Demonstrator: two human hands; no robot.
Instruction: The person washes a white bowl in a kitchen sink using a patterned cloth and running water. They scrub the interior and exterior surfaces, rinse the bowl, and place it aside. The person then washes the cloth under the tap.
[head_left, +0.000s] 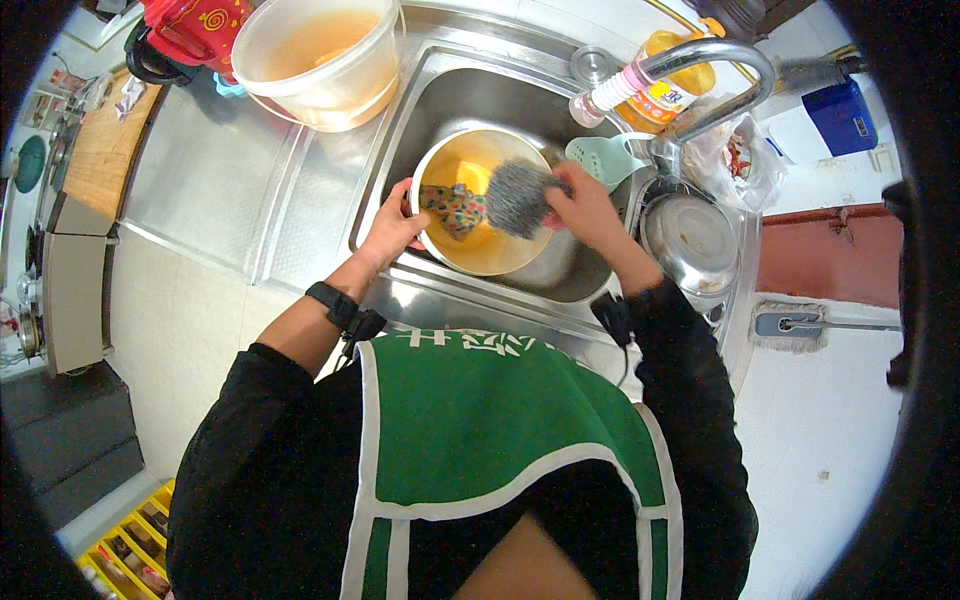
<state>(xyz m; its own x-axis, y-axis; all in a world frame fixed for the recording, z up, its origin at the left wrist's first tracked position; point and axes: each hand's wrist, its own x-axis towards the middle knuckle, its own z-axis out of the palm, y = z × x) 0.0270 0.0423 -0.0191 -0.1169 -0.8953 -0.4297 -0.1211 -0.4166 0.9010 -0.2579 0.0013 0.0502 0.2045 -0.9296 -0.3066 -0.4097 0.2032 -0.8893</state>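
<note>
A pale plastic tub (484, 259) with a yellowish inside rests in the steel sink basin. My left hand (394, 225) grips the tub's left rim. In my right hand (589, 206), over the tub's right side, is a grey cloth (521, 199), slightly blurred by motion. A patterned cloth (454, 210) with coloured dots lies inside the tub, left of the grey one. The fingertips of my right hand are partly hidden behind the grey cloth.
The chrome faucet (720, 49) arches over the sink's right. A large translucent bucket (330, 90) stands at the upper left. A pale green strainer (604, 157), a metal lid (690, 240), a plastic bag (731, 165) and a yellow bottle (660, 90) are at the right.
</note>
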